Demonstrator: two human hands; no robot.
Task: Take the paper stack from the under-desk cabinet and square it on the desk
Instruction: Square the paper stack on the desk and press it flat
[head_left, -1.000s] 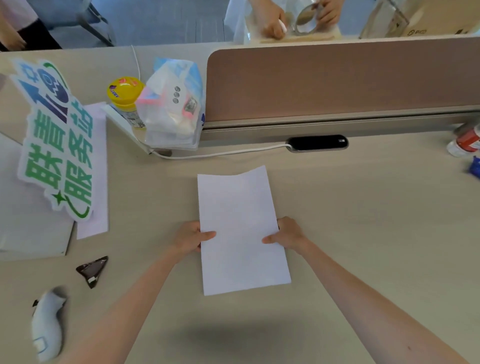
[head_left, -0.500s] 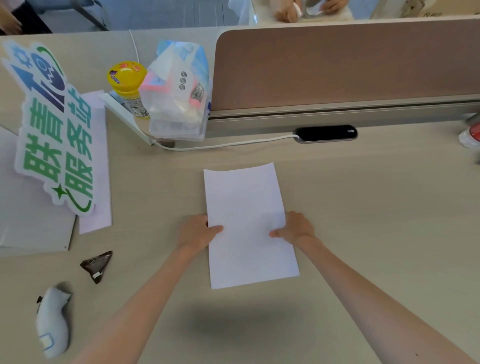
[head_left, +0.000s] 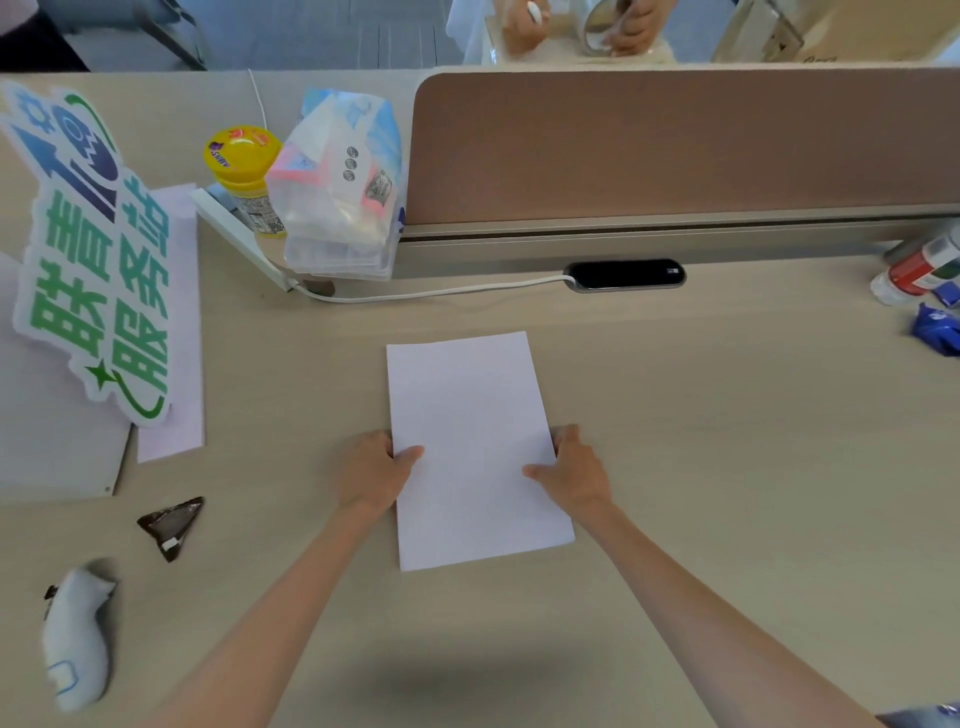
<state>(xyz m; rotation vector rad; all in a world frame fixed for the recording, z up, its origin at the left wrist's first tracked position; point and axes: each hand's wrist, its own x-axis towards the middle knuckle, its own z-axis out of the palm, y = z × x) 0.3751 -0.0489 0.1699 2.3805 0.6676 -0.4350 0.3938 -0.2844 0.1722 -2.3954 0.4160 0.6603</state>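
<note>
Two hands pinch a white paper stack lying flat on a pale wood bench, just before a brown divider panel: left hand on its left edge, right hand on its right, thumbs on top. Left of the panel stand a yellow-lidded jar and tissue pack. Since the earlier frame, the stack has straightened.

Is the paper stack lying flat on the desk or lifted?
Flat: the paper stack lies on the desk, left hand and right hand gripping its long edges.
</note>
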